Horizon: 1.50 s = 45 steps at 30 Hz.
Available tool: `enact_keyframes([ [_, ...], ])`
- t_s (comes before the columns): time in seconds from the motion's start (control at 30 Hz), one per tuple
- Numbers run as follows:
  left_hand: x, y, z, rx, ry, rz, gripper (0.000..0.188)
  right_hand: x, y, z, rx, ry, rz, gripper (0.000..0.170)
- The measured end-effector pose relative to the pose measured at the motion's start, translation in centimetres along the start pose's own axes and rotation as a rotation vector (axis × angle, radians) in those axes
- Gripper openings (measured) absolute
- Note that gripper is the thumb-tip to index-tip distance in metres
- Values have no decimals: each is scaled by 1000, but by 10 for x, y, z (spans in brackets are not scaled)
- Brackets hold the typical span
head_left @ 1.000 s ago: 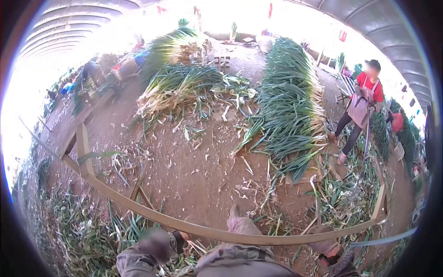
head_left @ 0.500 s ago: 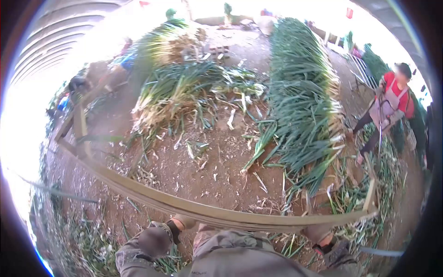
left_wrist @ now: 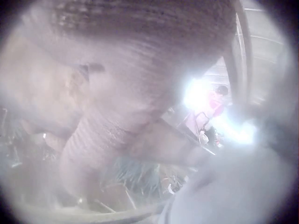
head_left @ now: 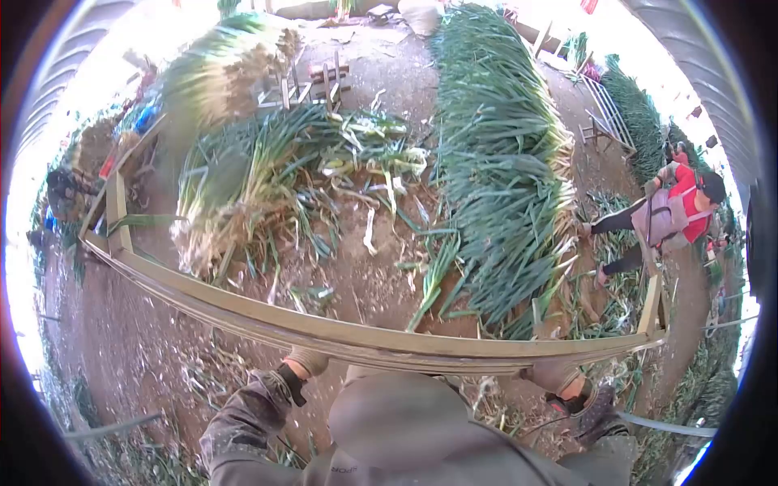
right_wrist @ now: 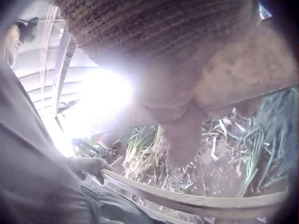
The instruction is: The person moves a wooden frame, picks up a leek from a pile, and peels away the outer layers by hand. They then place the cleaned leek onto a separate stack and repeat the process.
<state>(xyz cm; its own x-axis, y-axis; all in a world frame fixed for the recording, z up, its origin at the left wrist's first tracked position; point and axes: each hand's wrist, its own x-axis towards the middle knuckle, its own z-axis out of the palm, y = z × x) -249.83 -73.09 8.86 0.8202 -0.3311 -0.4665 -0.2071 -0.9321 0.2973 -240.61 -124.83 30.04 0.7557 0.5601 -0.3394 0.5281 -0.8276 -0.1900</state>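
Observation:
A long wooden frame (head_left: 340,330) spans the view in front of the body, with short upright pieces at both ends. My gloved left hand (head_left: 308,359) grips its near side left of centre; the fingertips are hidden beneath the wood. Toward its right end, my gloved right hand (head_left: 551,375) holds the same side, partly covered by it. Close up in the left wrist view, the glove (left_wrist: 121,84) is blurred against the wood. The right wrist view shows the glove (right_wrist: 173,70) wrapped over a board, the thumb pointing down, and the left hand (right_wrist: 91,167) gripping a bar.
Beyond the frame lie a long pile of green onions (head_left: 502,162) and a looser heap (head_left: 243,178) on dirt ground. At right, a person in a red shirt (head_left: 687,206) bends forward. A slatted rack (head_left: 608,113) stands behind. Loose leaves and stalks litter the ground.
The frame has risen in the head view, and both hands have moved up with it, still holding it. The onion piles appear larger and higher. The person in red leans further forward.

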Motion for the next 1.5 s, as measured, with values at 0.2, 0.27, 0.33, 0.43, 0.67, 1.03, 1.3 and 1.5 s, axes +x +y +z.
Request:
enact_keyframes([
  [0.2,123,-97,-129,-33,322,260,18,132,17,-79,-156,93,110,22],
  [0.27,166,-120,-172,-95,360,342,18,184,33,-84,-109,160,154,21],
  [0.33,209,-133,-224,-75,162,303,20,239,56,-90,-26,185,179,21],
  [0.43,304,-157,-317,86,-59,139,19,330,92,-124,115,302,90,19],
  [0.67,428,-277,-374,108,-95,109,26,499,164,-193,211,115,60,29],
  [1.03,680,-424,-538,-97,117,212,35,771,205,-373,-96,-48,297,39],
  [1.3,858,-509,-712,-55,145,368,39,939,285,-491,-55,190,120,21],
  [1.5,1021,-549,-783,45,-65,45,45,1102,393,-525,-35,78,160,23],
])
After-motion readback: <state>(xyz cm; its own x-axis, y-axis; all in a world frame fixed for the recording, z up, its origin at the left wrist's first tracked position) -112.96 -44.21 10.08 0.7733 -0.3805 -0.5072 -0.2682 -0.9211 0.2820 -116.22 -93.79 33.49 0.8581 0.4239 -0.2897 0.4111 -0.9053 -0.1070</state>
